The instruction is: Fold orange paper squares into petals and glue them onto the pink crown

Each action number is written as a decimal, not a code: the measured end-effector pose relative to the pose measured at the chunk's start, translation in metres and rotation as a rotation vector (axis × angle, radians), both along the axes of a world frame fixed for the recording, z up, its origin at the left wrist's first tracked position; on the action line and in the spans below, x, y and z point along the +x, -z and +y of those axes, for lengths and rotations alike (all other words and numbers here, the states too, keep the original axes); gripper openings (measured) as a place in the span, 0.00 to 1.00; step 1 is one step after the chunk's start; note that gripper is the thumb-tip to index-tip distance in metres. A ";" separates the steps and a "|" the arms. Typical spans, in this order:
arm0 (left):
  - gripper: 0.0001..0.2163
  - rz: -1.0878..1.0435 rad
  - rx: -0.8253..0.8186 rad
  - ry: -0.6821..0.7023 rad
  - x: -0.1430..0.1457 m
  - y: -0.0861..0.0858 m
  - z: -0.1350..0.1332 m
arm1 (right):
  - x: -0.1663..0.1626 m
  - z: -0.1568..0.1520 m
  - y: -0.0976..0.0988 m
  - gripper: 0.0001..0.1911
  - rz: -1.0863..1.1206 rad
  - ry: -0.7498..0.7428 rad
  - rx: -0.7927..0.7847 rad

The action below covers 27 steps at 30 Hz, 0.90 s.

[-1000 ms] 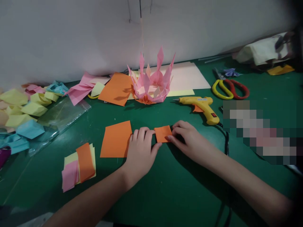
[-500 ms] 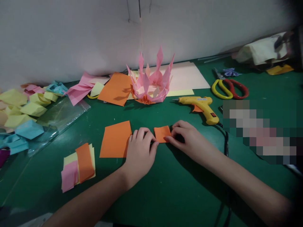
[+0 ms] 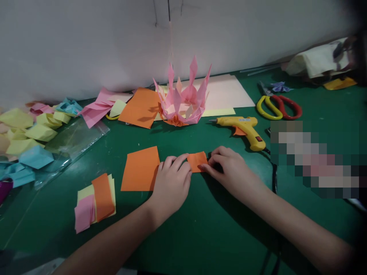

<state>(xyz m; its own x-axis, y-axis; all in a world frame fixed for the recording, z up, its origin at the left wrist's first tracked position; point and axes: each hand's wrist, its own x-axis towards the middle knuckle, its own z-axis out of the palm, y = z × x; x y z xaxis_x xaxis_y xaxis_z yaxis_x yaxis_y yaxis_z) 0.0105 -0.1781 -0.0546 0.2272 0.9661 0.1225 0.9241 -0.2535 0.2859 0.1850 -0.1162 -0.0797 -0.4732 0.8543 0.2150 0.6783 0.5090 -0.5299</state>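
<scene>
A small square of folded orange paper [image 3: 197,162] lies between my two hands on the green table. My right hand [image 3: 226,165] pinches its right edge, thumb over the lower corner. At the left edge, my left hand [image 3: 173,179] is closed against the paper, its index fingertip by the upper corner; the thumb is partly hidden. Under or beside the left fingers sits a larger orange sheet [image 3: 139,170], one corner covered by the hand. Further left is a small stack of pink paper [image 3: 84,213], orange paper [image 3: 103,198] and yellow paper.
Behind stands a pink folded-paper crown [image 3: 197,105]. A yellow glue gun [image 3: 243,126] lies right of it, its black cord running toward me. Scissors [image 3: 279,107] rest farther back. Folded paper pieces [image 3: 36,156] and a clear plastic bag [image 3: 71,152] fill the left.
My left index finger has shifted up to the upper left corner of the small orange paper. The right hand keeps its pinch almost unmoved.
</scene>
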 end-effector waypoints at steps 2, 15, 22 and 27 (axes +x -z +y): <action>0.09 0.029 0.050 0.019 0.000 0.001 -0.001 | 0.000 0.000 0.000 0.19 0.004 0.004 -0.012; 0.12 0.188 0.296 0.171 0.010 0.005 -0.021 | -0.001 0.002 0.000 0.15 0.040 0.027 -0.054; 0.13 0.228 0.314 0.120 0.013 0.008 -0.026 | -0.001 0.001 0.004 0.15 0.062 0.043 -0.012; 0.14 0.356 0.338 0.129 0.015 0.011 -0.028 | -0.002 0.001 0.001 0.08 0.064 0.079 -0.032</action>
<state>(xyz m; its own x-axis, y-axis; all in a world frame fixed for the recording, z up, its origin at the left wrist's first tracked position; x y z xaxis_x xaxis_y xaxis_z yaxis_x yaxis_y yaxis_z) 0.0257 -0.2065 -0.0652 0.4262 0.8475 0.3163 0.9046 -0.3956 -0.1591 0.1829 -0.1151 -0.0811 -0.3901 0.8956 0.2140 0.6802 0.4370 -0.5886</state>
